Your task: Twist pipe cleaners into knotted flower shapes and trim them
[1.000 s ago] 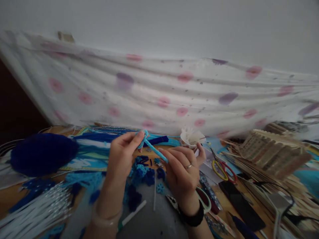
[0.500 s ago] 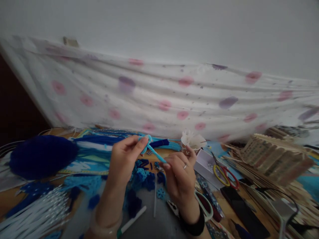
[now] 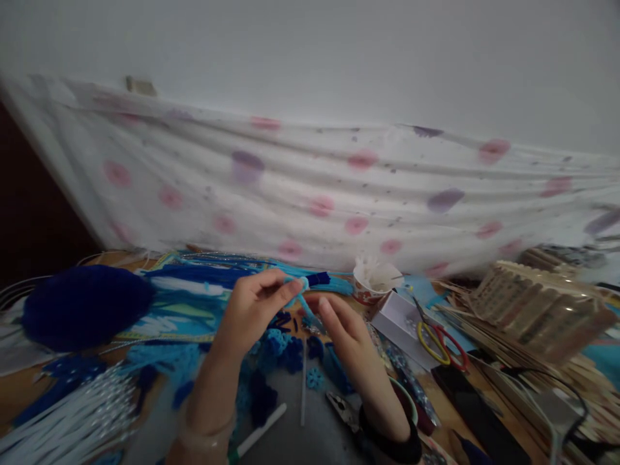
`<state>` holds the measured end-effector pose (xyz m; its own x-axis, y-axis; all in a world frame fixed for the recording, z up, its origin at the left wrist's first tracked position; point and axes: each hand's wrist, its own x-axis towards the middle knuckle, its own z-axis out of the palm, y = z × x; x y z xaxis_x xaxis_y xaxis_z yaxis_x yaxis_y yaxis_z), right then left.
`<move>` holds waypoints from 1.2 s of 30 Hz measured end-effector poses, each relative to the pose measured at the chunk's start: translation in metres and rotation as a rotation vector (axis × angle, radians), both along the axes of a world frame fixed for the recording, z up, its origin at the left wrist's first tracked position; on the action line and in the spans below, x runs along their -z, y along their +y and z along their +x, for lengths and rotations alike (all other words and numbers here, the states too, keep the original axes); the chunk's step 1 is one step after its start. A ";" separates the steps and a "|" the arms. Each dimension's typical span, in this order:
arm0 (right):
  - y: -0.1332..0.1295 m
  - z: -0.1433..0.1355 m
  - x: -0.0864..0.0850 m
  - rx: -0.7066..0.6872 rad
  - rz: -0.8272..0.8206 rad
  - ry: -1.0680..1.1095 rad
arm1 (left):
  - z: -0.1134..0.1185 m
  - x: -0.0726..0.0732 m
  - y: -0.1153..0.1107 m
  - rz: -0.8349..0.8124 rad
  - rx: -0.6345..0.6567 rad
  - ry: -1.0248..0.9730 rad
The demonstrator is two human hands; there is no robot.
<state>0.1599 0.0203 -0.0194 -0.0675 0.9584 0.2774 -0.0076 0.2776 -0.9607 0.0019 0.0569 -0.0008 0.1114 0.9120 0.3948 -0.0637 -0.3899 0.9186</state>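
Note:
A light blue fuzzy stem, bent into a small loop at its top, is pinched between the thumb and fingers of my left hand. Its free end slants down toward my right hand, whose thumb and forefinger point at it. Whether the right fingertips touch the stem is unclear. Below both hands lie blue fuzzy flowers, a small light blue flower and a thin white stick.
Pliers and a white marker lie near my wrists. Rightward are a white box, scissors, a cup and a black case. A dark blue fuzzy oval lies left.
My right hand has turned and its fingers have loosened, with the thumb now uppermost. My left hand has shifted slightly right with the looped stem. The cup and pliers show more fully.

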 end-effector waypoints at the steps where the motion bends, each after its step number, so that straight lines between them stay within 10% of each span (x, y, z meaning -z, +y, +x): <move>1: 0.000 0.001 -0.001 0.070 0.081 -0.047 | 0.002 -0.001 -0.002 -0.013 0.037 0.039; 9: -0.002 0.000 -0.001 0.072 0.177 -0.002 | 0.010 -0.001 -0.010 0.016 0.025 0.083; 21: -0.006 0.001 -0.006 -0.024 0.054 0.330 | 0.003 -0.001 -0.010 0.589 -0.059 0.245; 36: -0.014 0.006 -0.011 -0.008 0.140 0.202 | -0.002 0.000 -0.008 0.469 0.004 0.086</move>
